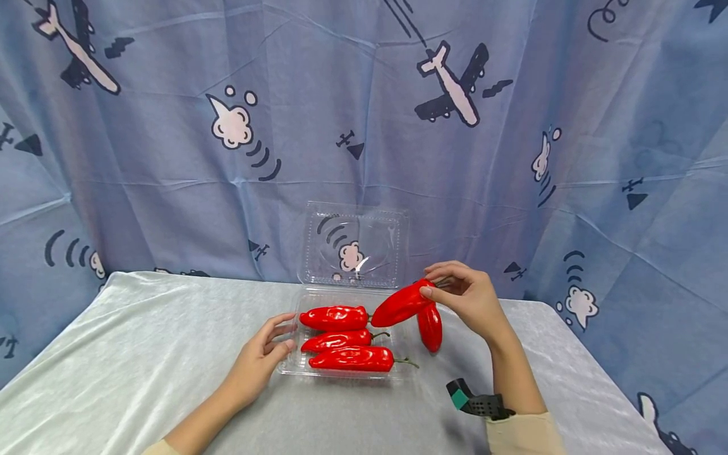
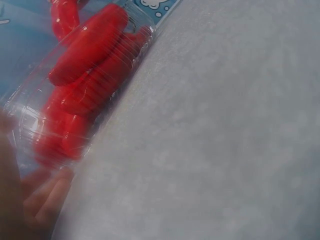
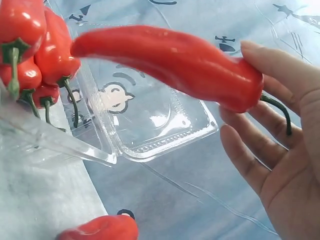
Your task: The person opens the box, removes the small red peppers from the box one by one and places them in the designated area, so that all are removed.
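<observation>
My right hand pinches a red pepper near its stem end, between the thumb and fingers. The pepper is raised over the right side of a clear plastic clamshell box, its tip pointing left. In the right wrist view the green stem of the held pepper hangs beside my palm. Several red peppers lie piled in the box, stems to the right. At the box's left end, my left hand touches the wall with its fingertips and thumb spread. Its fingers are partly blurred in the left wrist view.
Another red pepper lies on the pale cloth-covered table, right of the box. The box's clear lid stands open at the back, before a blue printed curtain. A black strap crosses my right wrist.
</observation>
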Demonstrator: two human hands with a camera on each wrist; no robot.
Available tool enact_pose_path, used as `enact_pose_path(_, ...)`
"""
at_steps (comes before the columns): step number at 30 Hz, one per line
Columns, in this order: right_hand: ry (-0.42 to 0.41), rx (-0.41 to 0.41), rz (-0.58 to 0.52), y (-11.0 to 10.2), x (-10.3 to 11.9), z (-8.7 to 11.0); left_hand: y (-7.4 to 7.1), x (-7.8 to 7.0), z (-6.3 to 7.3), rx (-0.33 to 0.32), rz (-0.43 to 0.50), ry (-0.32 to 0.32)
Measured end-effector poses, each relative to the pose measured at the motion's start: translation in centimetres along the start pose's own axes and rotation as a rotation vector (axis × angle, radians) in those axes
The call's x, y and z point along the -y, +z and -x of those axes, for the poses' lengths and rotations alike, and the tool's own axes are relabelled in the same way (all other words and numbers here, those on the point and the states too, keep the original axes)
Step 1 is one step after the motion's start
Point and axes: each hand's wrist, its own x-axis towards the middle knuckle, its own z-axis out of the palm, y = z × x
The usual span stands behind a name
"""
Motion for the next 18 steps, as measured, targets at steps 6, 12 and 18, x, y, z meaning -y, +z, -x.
enact_pose_path(6,0.019,-0.036,0.017,-0.11,-0.07,-0.08,-0.04,0.04,0.02,-0.001,0.001,-0.005)
enact_pose_path(12,0.025,-0.005,0.042,-0.22,0.06,-0.06,-0.07,0.09,0.02,-0.002,0.0,0.006)
enact_pose_path(18,0.009,-0.024,0.183,-0.87,0.28,0.09,-0.05,0.16,-0.02,-0.002,-0.009,0.002)
